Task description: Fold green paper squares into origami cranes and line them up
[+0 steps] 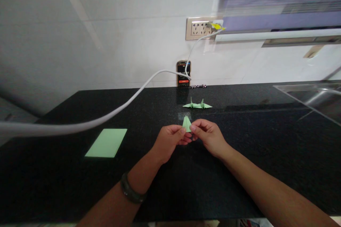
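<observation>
Between my two hands is a small piece of folded green paper [187,123], its split points directed away from me. My left hand [172,138] pinches its left lower edge with thumb and fingers, and a dark bangle circles that wrist. On the opposite edge, my right hand [209,134] grips the same paper with thumb and forefinger. Just beyond it, two green paper cranes [197,105] sit side by side on the black countertop [165,191]. A stack of square green paper [108,143] lies to the left of my hands.
A phone [183,74] showing a timer leans against the tiled wall. A white cable [133,96] runs from the wall socket [198,28] and loops across the left side, close to the camera. At the right is a metal sink [314,94].
</observation>
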